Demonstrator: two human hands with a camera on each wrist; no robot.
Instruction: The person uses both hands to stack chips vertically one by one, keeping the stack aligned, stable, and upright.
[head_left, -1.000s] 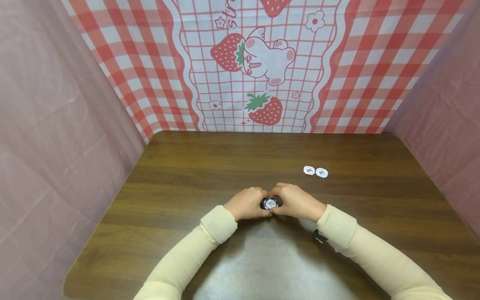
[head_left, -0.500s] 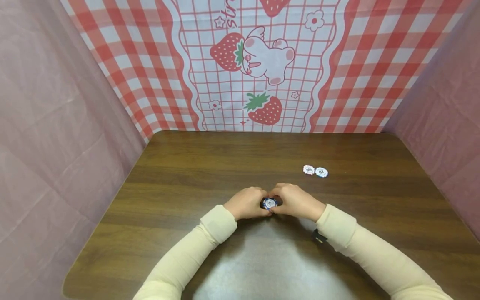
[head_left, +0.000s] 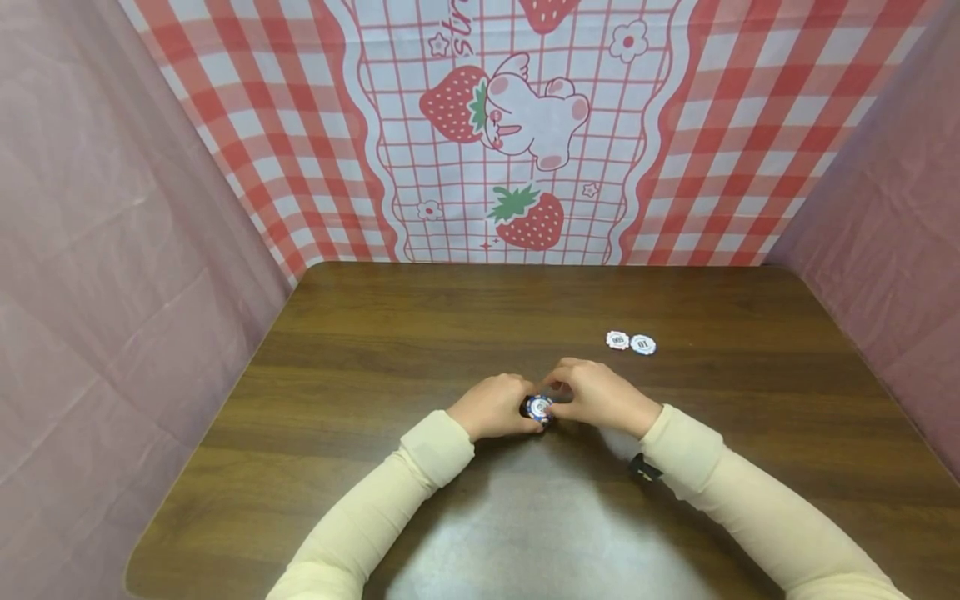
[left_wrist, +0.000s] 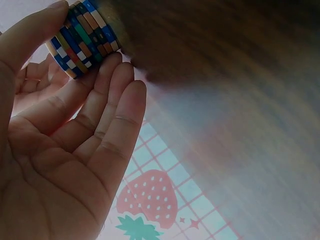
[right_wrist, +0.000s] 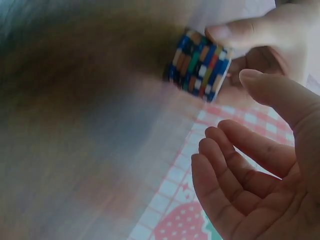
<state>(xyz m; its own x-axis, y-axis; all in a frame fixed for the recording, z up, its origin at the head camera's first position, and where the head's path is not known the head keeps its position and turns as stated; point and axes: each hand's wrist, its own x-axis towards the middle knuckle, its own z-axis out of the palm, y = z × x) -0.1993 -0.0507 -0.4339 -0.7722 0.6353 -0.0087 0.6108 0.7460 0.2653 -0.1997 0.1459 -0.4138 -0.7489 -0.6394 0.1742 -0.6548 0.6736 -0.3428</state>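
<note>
A short stack of multicoloured poker chips (head_left: 538,407) stands on the brown table (head_left: 420,333), near its middle. My left hand (head_left: 495,407) pinches the stack (left_wrist: 82,37) between thumb and fingers. The right hand (head_left: 600,398) is just to the right of the stack. In the right wrist view the right hand (right_wrist: 250,170) has relaxed fingers, and a small gap separates them from the stack (right_wrist: 200,64). The left thumb (right_wrist: 240,32) lies on the stack's far side. The topmost chip is blue and white.
Two loose chips, one pinkish-white (head_left: 617,340) and one blue-white (head_left: 643,344), lie side by side at the right rear of the table. Pink cloth walls stand left and right. A red-checked strawberry cloth (head_left: 525,167) hangs behind the table.
The right hand has let go of the stack and drawn slightly up and to the right, its fingers loosening. The left hand and the stack have stayed in place.
</note>
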